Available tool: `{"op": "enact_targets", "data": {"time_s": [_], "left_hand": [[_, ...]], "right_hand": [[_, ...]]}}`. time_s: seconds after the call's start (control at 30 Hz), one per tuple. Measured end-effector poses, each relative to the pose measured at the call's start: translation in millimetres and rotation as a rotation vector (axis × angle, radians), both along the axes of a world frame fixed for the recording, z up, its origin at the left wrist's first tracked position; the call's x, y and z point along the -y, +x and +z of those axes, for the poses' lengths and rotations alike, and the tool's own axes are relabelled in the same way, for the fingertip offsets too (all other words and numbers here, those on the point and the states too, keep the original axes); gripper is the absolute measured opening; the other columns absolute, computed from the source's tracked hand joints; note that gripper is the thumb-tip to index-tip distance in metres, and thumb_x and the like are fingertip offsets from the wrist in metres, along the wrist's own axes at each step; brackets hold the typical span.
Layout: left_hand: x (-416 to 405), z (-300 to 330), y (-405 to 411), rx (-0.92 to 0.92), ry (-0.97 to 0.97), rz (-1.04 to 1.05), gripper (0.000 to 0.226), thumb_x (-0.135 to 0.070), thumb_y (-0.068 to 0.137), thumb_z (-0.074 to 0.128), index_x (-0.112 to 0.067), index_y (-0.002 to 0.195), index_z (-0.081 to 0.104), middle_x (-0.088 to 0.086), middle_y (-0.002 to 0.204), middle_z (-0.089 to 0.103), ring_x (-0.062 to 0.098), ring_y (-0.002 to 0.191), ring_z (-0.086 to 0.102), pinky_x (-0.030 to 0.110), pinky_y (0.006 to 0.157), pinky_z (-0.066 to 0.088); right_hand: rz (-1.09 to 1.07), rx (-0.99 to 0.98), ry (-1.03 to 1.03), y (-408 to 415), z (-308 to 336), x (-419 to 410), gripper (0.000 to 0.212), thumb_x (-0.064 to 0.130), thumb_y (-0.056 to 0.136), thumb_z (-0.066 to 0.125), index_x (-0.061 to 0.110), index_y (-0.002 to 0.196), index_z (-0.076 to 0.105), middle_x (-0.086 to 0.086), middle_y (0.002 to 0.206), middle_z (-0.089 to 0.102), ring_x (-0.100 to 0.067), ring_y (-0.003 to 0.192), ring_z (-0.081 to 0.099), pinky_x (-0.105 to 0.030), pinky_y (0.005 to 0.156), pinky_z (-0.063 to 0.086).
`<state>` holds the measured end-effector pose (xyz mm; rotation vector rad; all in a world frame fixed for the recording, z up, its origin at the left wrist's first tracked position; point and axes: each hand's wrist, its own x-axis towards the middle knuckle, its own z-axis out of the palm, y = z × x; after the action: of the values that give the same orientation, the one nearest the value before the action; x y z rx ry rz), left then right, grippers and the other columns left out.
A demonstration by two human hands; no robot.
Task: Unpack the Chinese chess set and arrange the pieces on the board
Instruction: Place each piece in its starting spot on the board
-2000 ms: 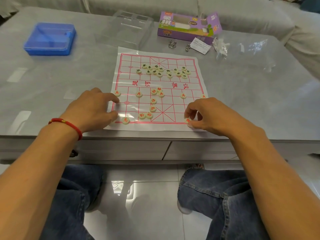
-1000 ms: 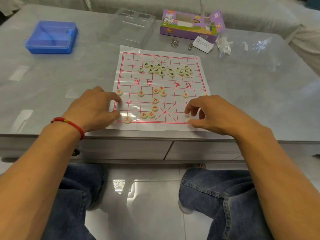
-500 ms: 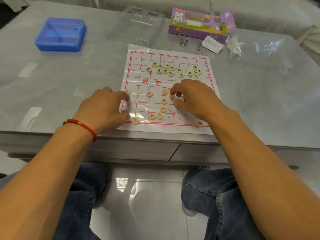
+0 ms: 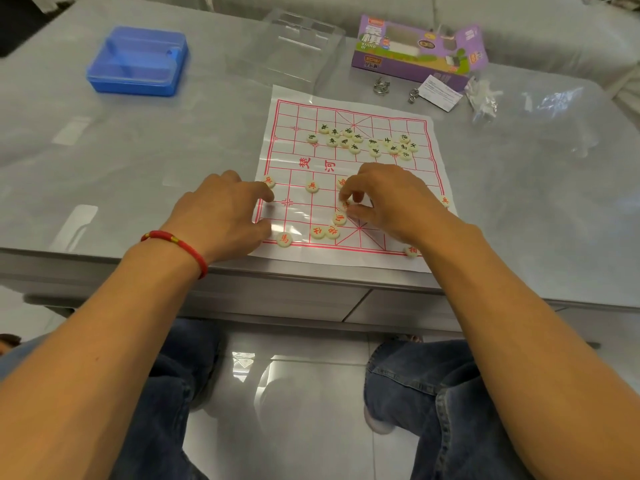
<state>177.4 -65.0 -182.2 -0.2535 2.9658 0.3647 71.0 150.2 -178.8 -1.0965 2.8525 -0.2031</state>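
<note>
Board (image 4: 349,168): thin paper sheet with a red grid, flat on the grey surface (image 4: 138,161), near edge at the surface's front lip. Black-lettered pieces (image 4: 363,142) sit bunched in a loose cluster on the far half, not on their points. Red-lettered pieces are scattered over the near half: one at the left edge (image 4: 268,181), one a column in (image 4: 312,186), a trio near the palace (image 4: 329,228), one on the bottom line near the left corner (image 4: 284,240), one at the bottom right (image 4: 411,251), one at the right edge (image 4: 445,201).

Right hand (image 4: 391,202): over the middle of the near half, fingers curled, thumb and fingertips pinching a red piece (image 4: 345,204) just above the trio.

Left hand (image 4: 221,216): resting at the board's left edge, fingers relaxed and spread, holding nothing; fingertips beside the left-edge piece. Red cord bracelet (image 4: 176,245) on that wrist.

Further out: blue plastic case (image 4: 136,60) far left, clear plastic lid (image 4: 294,46) behind the board, purple packaging box (image 4: 415,46) far right of it, two small metal rings (image 4: 396,90), a paper slip (image 4: 440,93), crumpled clear wrap (image 4: 481,98).
</note>
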Motion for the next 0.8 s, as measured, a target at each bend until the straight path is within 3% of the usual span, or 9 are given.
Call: {"op": "enact_targets", "data": {"time_s": [0.1,0.27,0.63,0.8], "left_hand": [[0.8,0.7,0.0,-0.001,0.001,-0.002,0.05,-0.045,0.092,0.061,-0.03,0.139,0.051,0.008,0.118,0.055,0.021,0.093,0.047,0.045,0.091,0.054],[-0.7,3.7,0.9,0.016,0.007,-0.011,0.051,-0.045,0.093,0.061,-0.03,0.14,0.05,0.009,0.123,0.055,0.028,0.103,0.054,0.045,0.093,0.053],[-3.0,4.6,-0.7,0.044,-0.003,0.001,0.052,-0.046,0.091,0.062,-0.031,0.14,0.05,0.009,0.124,0.054,0.029,0.105,0.054,0.045,0.094,0.053],[-2.1,2.1,-2.0,0.033,-0.01,0.004,0.052,-0.048,0.09,0.063,-0.031,0.138,0.051,0.009,0.119,0.055,0.023,0.093,0.048,0.045,0.092,0.054]], "right_hand": [[-0.041,0.013,-0.022,7.3,9.6,-12.5,0.023,0.032,0.089,0.071,0.025,0.112,0.07,0.006,0.102,0.065,-0.009,0.081,0.055,-0.026,0.076,0.051],[-0.086,0.178,0.016,25.4,23.1,-47.4,0.021,0.032,0.088,0.073,0.028,0.108,0.068,0.013,0.094,0.06,-0.002,0.073,0.052,-0.011,0.063,0.034],[-0.128,0.21,0.08,33.3,14.2,-56.1,0.025,0.033,0.087,0.073,0.024,0.109,0.068,0.011,0.099,0.058,-0.009,0.085,0.056,-0.018,0.074,0.039],[-0.12,0.199,0.115,33.6,14.1,-53.2,0.027,0.032,0.088,0.073,0.023,0.113,0.067,0.01,0.103,0.061,-0.009,0.083,0.056,-0.019,0.076,0.04]]}}
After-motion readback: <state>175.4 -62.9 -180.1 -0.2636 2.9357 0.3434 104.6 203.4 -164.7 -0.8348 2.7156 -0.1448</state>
